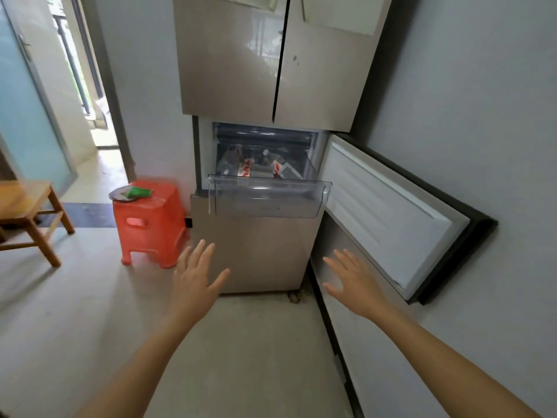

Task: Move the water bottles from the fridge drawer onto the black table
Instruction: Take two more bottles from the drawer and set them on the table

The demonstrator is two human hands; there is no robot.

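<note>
Both hands, left hand (193, 277) and right hand (351, 282), are reaching with spread, empty fingers toward the pulled-out fridge drawer (268, 199); next comes gripping the water bottles (259, 168) lying inside

Drawer open to reach from the front and from above

The clear fridge drawer (268, 200) juts out with its top uncovered, and open floor lies between it and the left hand (193, 279) and right hand (352, 285). The swung-out lower door (388, 212) blocks the right side. A red stool (150, 224) crowds the left. The closed upper doors (271, 64) overhang the rear, where the water bottles (277, 168) lie.
</note>
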